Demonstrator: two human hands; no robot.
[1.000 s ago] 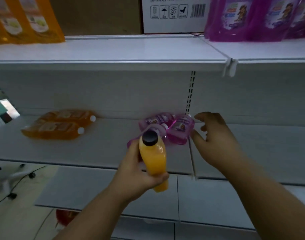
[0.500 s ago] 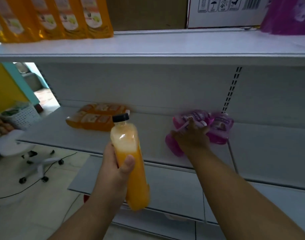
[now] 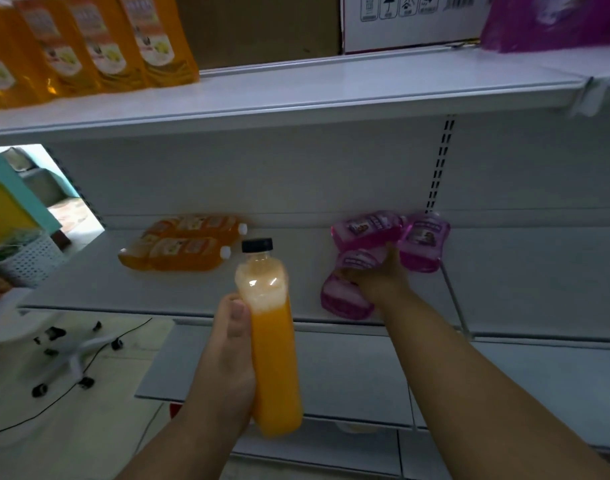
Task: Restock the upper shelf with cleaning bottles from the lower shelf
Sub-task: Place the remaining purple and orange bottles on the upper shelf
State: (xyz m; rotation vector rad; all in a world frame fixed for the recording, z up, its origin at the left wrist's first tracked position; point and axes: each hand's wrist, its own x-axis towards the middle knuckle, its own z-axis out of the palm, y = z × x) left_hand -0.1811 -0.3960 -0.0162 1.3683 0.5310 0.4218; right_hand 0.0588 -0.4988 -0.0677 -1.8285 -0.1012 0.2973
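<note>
My left hand grips an upright orange bottle with a black cap, held in front of the lower shelf. My right hand is closed on a purple bottle lying on that shelf. Two more purple bottles lie just behind it, near the back wall. Two orange bottles with white caps lie flat at the shelf's left. The upper shelf holds a row of orange bottles at the left and purple ones at the right.
A white printed carton and a brown box stand at the back of the upper shelf between the two rows. A wire divider splits the lower shelf right of my hand. A chair base and a cable lie on the floor at left.
My right hand went from hovering open by the purple bottles to closing on the nearest one. My left hand turned the orange bottle upright and shifted it left.
</note>
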